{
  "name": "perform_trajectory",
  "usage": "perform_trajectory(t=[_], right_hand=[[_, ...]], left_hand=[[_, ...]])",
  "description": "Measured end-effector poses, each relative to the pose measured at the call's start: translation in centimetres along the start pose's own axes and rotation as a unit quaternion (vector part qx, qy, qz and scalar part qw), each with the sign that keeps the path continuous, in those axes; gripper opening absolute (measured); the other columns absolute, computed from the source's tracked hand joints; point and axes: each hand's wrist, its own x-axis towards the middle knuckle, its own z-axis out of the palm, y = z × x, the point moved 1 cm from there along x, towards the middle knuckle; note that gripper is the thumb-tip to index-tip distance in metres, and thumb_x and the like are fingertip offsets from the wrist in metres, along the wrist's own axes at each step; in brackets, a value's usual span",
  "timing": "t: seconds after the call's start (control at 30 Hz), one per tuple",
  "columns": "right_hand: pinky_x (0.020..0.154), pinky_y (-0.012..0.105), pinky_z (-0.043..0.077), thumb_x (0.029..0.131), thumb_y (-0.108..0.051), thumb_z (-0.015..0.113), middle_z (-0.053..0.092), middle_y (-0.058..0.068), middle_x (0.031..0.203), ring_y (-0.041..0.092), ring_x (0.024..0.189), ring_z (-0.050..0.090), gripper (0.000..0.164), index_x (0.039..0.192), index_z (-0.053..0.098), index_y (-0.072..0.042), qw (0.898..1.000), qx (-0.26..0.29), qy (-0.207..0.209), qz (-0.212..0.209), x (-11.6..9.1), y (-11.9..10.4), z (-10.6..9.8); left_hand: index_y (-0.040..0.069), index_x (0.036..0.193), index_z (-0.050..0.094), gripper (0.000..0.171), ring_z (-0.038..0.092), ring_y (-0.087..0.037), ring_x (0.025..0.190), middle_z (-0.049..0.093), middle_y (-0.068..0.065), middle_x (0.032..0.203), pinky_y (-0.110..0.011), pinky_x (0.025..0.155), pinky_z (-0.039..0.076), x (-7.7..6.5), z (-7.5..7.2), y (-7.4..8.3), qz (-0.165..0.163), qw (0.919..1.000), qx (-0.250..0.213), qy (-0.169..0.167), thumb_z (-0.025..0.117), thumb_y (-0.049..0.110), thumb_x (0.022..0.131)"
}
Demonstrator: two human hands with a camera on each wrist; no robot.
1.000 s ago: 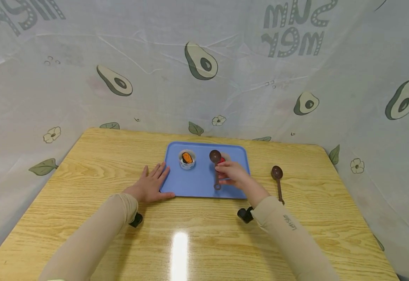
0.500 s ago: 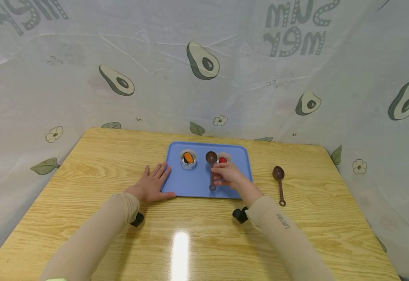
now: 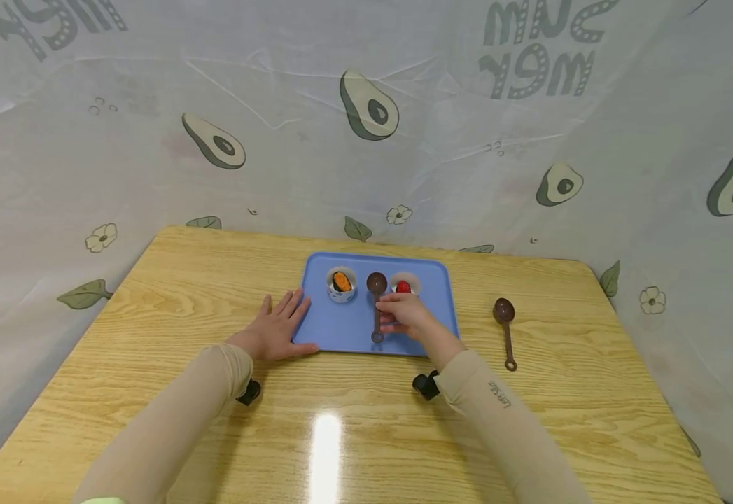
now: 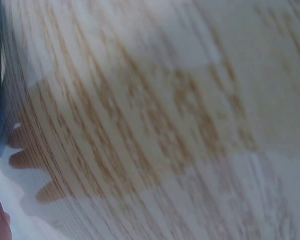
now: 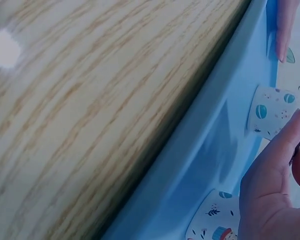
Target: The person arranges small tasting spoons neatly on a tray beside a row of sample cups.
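In the head view, my right hand (image 3: pixel 407 315) pinches the handle of a brown measuring spoon (image 3: pixel 377 283), its bowl toward the back, over the middle of a blue tray (image 3: pixel 341 329). The spoon lies between two small patterned paper cups. The left cup (image 3: pixel 341 295) holds an orange-topped sushi piece (image 3: pixel 341 281); the right cup (image 3: pixel 413 280) holds something red (image 3: pixel 403 288), partly hidden by my hand. My left hand (image 3: pixel 273 331) lies flat with fingers spread at the tray's left edge. In the right wrist view, thumb and fingers (image 5: pixel 275 155) meet on the dark handle.
Another brown measuring spoon (image 3: pixel 504 311) lies on the wooden table (image 3: pixel 568 392), right of the tray. A printed cloth (image 3: pixel 278 140) hangs behind the table. Dark wrist devices show below both hands.
My right hand has moved left with the measuring spoon, which now sits between the cups instead of in front of the right one. The red thing shows more. My left hand stays.
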Motion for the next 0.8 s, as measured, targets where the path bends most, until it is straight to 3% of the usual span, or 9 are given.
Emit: perform_trajectory(t=[0.3,0.53,0.8], right_hand=[[0.054,0.021,0.051,0.095,-0.008,0.053,0.054,0.002,0.078,0.01,0.063,0.053,0.032,0.124,0.054,0.004,1.0,-0.011,0.005,0.005,0.5,0.3,0.4],[0.056,0.023,0.053,0.095,-0.006,0.053,0.055,0.002,0.077,0.01,0.061,0.054,0.03,0.122,0.054,0.004,1.0,-0.012,0.007,0.007,1.0,0.5,0.6],[0.058,0.026,0.055,0.094,-0.004,0.053,0.056,0.002,0.075,0.009,0.058,0.055,0.031,0.123,0.054,0.005,1.0,-0.014,0.011,0.014,1.5,0.9,0.7]], left_hand=[[0.003,0.151,0.011,0.099,0.005,-0.038,0.145,0.003,-0.019,0.157,-0.063,0.111,0.003,0.2,0.3,-0.2,-0.002,0.9999,0.008,0.006,0.045,0.069,0.085],[0.001,0.15,0.013,0.103,0.007,-0.04,0.144,0.005,-0.022,0.156,-0.064,0.11,0.002,-0.1,-0.5,0.3,0.003,1.0,0.0,-0.003,0.039,0.074,0.083],[0.0,0.15,0.014,0.095,0.008,-0.041,0.144,0.006,-0.022,0.156,-0.065,0.11,0.005,-0.3,-1.1,0.7,-0.004,0.9999,0.004,-0.009,0.049,0.062,0.087]])
